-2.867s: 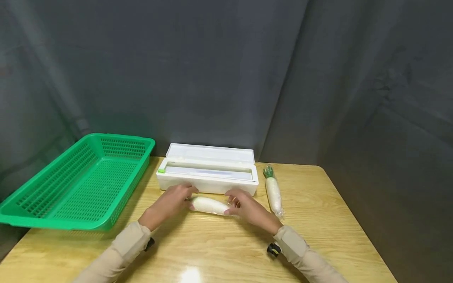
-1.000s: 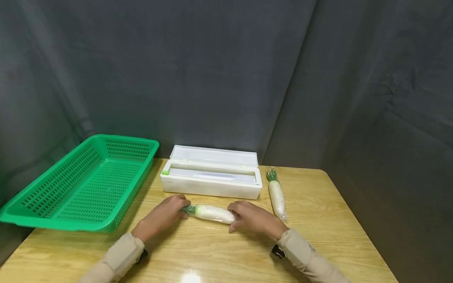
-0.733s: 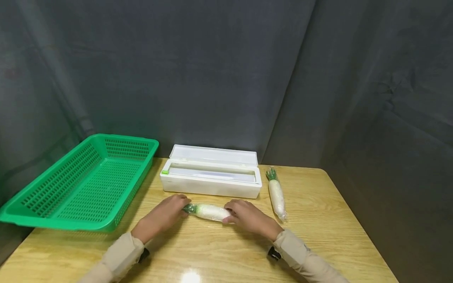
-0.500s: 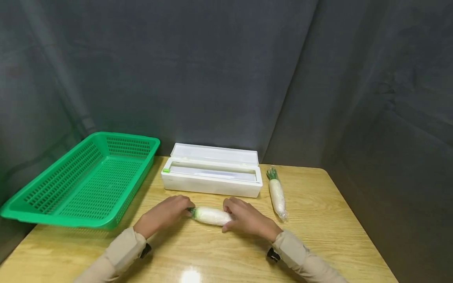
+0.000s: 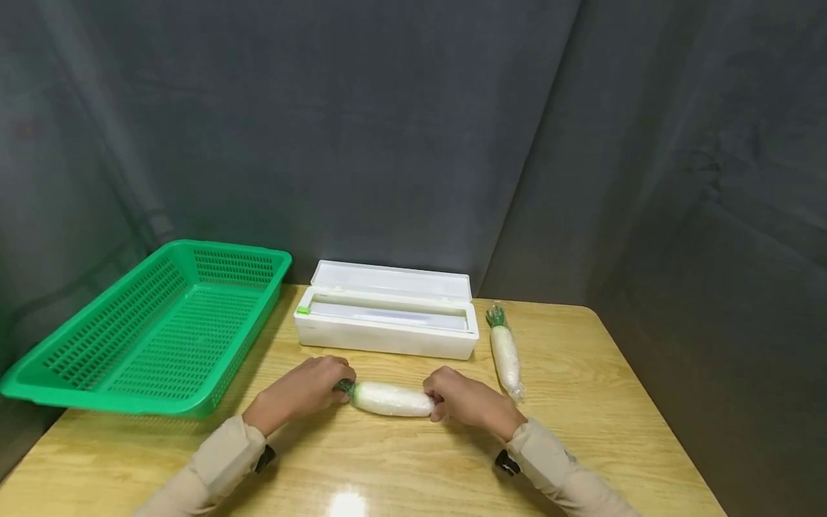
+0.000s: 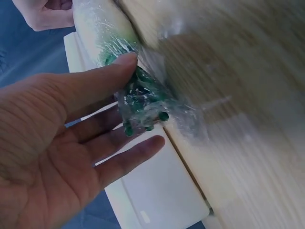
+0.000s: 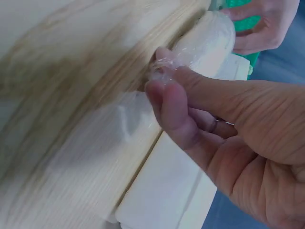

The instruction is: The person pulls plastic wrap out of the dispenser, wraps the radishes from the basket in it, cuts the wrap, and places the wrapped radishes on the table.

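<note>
A white daikon radish [image 5: 394, 400] in clear plastic wrap lies crosswise in front of the white box, green top to the left. My left hand [image 5: 310, 391] pinches that leafy end; in the left wrist view the thumb presses on the green stems [image 6: 143, 98], and loose wrap sticks out past them. At the tapered end my right hand [image 5: 468, 398] pinches the gathered wrap [image 7: 164, 69] between thumb and fingers, as the right wrist view shows. A second wrapped daikon [image 5: 506, 355] lies at the right, its green leaves pointing to the back.
Behind the hands stands a white cling film dispenser box [image 5: 388, 341], lid raised, with a green slider [image 5: 303, 311] at its left end. A green perforated basket [image 5: 213, 388] sits at the left of the wooden table [image 5: 413, 474]. Dark curtains [image 5: 362, 143] hang behind and to the right.
The daikon has come a little nearer to me, and its green top, hidden at first, now shows. In the last half second my right hand has shifted right along the wrapped tip.
</note>
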Tool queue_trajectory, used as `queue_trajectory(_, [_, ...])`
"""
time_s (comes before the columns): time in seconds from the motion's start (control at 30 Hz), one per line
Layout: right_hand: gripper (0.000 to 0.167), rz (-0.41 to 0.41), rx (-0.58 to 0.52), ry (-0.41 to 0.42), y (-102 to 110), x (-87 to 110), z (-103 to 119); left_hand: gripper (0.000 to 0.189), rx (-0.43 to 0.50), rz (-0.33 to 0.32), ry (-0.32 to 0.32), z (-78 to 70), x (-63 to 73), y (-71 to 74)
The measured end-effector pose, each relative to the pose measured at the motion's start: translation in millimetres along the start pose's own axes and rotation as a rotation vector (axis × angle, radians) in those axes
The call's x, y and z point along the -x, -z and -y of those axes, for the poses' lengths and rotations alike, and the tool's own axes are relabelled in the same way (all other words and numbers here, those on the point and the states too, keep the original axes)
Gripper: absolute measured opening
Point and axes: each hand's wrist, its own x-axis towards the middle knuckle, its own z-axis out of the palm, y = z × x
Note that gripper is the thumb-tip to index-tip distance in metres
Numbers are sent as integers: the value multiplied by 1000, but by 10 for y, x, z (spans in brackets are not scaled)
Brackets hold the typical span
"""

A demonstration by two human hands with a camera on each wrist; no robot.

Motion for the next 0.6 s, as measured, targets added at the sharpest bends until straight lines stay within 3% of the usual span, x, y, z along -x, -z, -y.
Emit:
queue_trajectory(0.17, [42, 26, -11, -26, 44, 1, 5, 23, 35, 47, 50, -29, -23, 24])
queue_trajectory(0.27, [34, 34, -37, -47, 59, 4, 29, 22, 20, 51, 25, -26, -33, 22])
queue_trajectory(0.47, [25, 69, -65, 18, 36, -46, 128, 22, -40, -27, -49, -18, -55, -12])
queue_trajectory(0.6, [19, 58, -62, -6, 14, -76, 201, 28, -90, -94, -57, -3, -64, -27])
